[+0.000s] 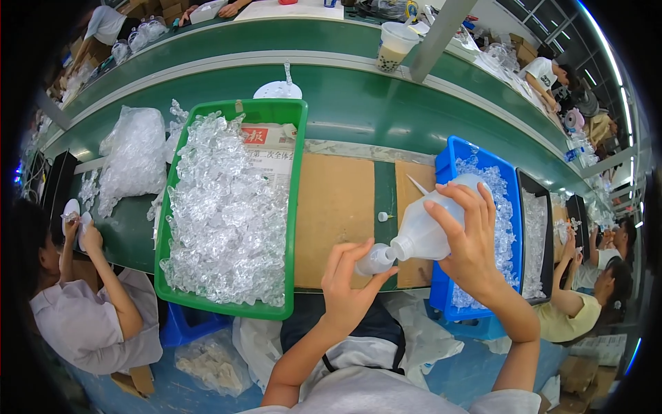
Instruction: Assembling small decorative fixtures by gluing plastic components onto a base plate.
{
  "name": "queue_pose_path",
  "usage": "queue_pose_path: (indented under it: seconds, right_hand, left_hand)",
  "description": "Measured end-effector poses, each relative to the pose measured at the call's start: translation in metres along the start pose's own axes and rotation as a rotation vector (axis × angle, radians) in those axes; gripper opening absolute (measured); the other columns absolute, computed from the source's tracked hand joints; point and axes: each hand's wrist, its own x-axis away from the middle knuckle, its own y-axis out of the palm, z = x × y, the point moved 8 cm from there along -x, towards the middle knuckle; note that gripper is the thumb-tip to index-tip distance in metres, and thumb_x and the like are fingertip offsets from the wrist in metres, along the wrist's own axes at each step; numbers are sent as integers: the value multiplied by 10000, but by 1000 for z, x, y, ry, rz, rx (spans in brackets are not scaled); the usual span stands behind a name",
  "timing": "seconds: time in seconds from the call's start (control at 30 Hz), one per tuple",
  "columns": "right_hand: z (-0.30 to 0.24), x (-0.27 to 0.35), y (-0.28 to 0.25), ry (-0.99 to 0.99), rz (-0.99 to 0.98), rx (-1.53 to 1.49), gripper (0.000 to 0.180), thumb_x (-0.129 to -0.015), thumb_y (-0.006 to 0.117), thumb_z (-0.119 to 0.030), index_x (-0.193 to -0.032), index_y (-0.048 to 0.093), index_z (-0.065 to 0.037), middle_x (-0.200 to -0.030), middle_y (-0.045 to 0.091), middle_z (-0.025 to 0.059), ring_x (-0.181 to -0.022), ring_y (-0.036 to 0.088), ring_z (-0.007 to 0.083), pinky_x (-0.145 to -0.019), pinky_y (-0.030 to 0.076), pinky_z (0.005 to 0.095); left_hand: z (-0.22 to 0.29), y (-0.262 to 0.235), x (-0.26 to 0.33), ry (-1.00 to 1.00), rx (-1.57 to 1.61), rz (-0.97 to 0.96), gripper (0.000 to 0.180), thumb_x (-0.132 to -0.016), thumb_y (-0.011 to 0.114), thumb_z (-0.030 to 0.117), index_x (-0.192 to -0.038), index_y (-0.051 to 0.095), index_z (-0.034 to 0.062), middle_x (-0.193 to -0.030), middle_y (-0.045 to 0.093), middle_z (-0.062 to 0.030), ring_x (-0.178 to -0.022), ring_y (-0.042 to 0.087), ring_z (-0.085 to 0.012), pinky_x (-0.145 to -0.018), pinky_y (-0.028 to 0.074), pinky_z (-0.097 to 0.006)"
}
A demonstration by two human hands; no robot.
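My right hand (469, 238) grips a large translucent squeeze bottle (427, 231), tilted with its neck pointing down and left. My left hand (348, 283) holds a small clear bottle (376, 261) right at that neck, so the two openings meet. Both hands hover over the front edge of a brown cardboard sheet (334, 207). A small white nozzle cap (383, 217) lies on the green surface just above the hands. A thin white pointed spout (418, 185) lies on the cardboard near the blue tray.
A green tray (298, 172) heaped with clear plastic pieces stands to the left, newspaper at its far end. A blue tray (449, 155) of clear pieces and a black tray (524, 183) stand to the right. A clear bag (131, 155) lies far left. Other people sit at both sides. A drink cup (395, 47) stands beyond the conveyor.
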Motion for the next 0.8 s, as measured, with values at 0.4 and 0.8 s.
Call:
queue_pose_path:
  seconds: [0.4,0.8]
  right_hand:
    - [7,-3,-2,13,4,16,685,-522,684,29,-1161,524,-158,-1176,485,105,-1114,461,306,-996,257,534]
    - [13,-8,0,12,-28,42,694,-526,645,64,-1170,519,-161,-1178,478,103,-1122,456,304,-999,255,535]
  left_hand:
    - [-4,9,-6,-24,37,-6,487,-589,817,67,-1020,597,8,-911,560,-104,-808,579,-230,-682,463,-306]
    - [-11,15,-11,-66,49,-15,486,-574,829,71,-1001,605,7,-919,572,-102,-836,573,-224,-714,457,-307]
